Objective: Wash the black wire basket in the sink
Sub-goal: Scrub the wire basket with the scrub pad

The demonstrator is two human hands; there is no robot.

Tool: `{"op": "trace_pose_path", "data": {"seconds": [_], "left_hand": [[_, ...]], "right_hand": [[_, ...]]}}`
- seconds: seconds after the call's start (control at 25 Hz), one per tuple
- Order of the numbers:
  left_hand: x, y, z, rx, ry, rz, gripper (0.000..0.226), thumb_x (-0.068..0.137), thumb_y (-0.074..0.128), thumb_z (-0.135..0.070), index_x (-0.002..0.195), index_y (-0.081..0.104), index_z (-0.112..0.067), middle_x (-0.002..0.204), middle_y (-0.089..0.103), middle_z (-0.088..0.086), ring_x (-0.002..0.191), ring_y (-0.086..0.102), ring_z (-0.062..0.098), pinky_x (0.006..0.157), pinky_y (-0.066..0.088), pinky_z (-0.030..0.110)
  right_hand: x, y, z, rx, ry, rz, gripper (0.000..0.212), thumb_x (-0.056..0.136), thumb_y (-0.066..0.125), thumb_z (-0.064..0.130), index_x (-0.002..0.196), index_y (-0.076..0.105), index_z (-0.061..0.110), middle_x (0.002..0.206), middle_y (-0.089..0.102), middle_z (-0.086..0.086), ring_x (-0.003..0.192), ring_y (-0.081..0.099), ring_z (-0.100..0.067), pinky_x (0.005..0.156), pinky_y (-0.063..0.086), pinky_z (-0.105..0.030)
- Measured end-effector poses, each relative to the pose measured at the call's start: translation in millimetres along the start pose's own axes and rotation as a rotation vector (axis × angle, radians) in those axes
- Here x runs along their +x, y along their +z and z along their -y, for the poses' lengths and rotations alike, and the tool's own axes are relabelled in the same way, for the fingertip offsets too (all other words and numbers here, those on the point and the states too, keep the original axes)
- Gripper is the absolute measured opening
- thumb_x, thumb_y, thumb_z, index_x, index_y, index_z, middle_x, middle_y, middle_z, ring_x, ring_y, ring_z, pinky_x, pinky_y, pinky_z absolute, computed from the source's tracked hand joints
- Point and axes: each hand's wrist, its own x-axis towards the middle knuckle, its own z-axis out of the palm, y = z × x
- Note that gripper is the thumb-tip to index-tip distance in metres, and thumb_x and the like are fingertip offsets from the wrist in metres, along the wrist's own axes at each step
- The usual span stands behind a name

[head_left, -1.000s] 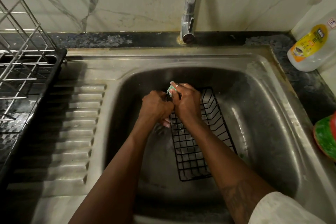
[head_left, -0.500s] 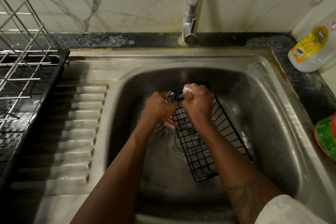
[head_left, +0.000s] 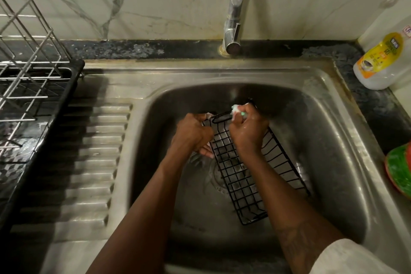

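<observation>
The black wire basket [head_left: 249,184] lies tilted in the steel sink [head_left: 333,140], its far end raised. My left hand [head_left: 193,134] grips the basket's far left corner. My right hand [head_left: 248,130] holds a soapy green and white scrubber [head_left: 236,113] against the basket's far rim. My right forearm crosses over the basket and hides part of its middle.
The tap [head_left: 233,35] stands behind the basin. A ribbed draining board [head_left: 89,162] is to the left, with a steel dish rack [head_left: 26,78] on a black tray beyond it. A soap bottle [head_left: 382,62] and a green and red thing [head_left: 398,169] sit at the right.
The basket has swung so its near end points further right. My right hand with the scrubber has slid right along the far rim. My left hand keeps its grip.
</observation>
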Motion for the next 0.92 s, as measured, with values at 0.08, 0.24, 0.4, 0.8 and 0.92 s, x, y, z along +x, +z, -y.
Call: {"op": "trace_pose_path", "data": {"seconds": [0.08,0.24,0.4,0.8,0.92], "left_hand": [[-2.0,-1.1,-0.4,0.004,0.025,-0.009,0.049,0.091,0.068,-0.003,0.119,0.055,-0.04,0.084,0.073,0.02,0.062,0.075,0.033,0.067,0.064,0.046],[-1.3,-1.9,-0.8,-0.008,0.05,-0.042,0.043,0.091,0.066,-0.005,0.116,0.057,-0.038,0.07,0.073,0.018,0.058,0.074,0.032,0.061,0.063,0.043],[4.3,-2.2,1.1,0.004,0.012,-0.03,0.067,0.089,0.061,0.002,0.148,0.047,-0.028,0.073,0.074,0.023,0.059,0.075,0.033,0.065,0.064,0.046],[3.5,-5.1,2.9,0.024,0.051,-0.043,0.038,0.09,0.069,-0.007,0.109,0.057,-0.038,0.071,0.071,0.015,0.06,0.074,0.035,0.066,0.064,0.046],[9.6,-3.2,4.1,0.019,0.038,-0.055,0.048,0.088,0.068,-0.004,0.124,0.061,-0.035,0.063,0.072,0.014,0.06,0.074,0.036,0.065,0.063,0.046]], "right_hand": [[-10.0,12.5,5.4,0.12,-0.076,0.131,0.005,0.092,0.065,0.01,0.09,0.066,0.015,0.082,0.066,0.003,0.072,0.063,-0.011,0.057,0.047,-0.018],[-17.2,25.8,8.3,0.199,-0.057,0.172,0.008,0.088,0.064,0.007,0.088,0.065,0.015,0.079,0.068,0.002,0.07,0.065,-0.012,0.06,0.052,-0.027],[3.0,12.1,-6.7,0.011,0.226,-0.064,0.016,0.086,0.07,0.008,0.101,0.067,0.011,0.092,0.067,-0.002,0.084,0.063,-0.018,0.06,0.045,-0.01],[-14.9,34.3,-1.5,0.051,-0.029,0.192,0.017,0.089,0.064,0.01,0.095,0.079,0.013,0.089,0.073,-0.004,0.08,0.063,-0.012,0.066,0.032,0.003],[-8.6,31.6,-6.4,-0.019,-0.103,0.208,0.018,0.087,0.061,0.005,0.089,0.078,0.011,0.085,0.071,-0.01,0.077,0.066,-0.022,0.065,0.041,-0.018]]}}
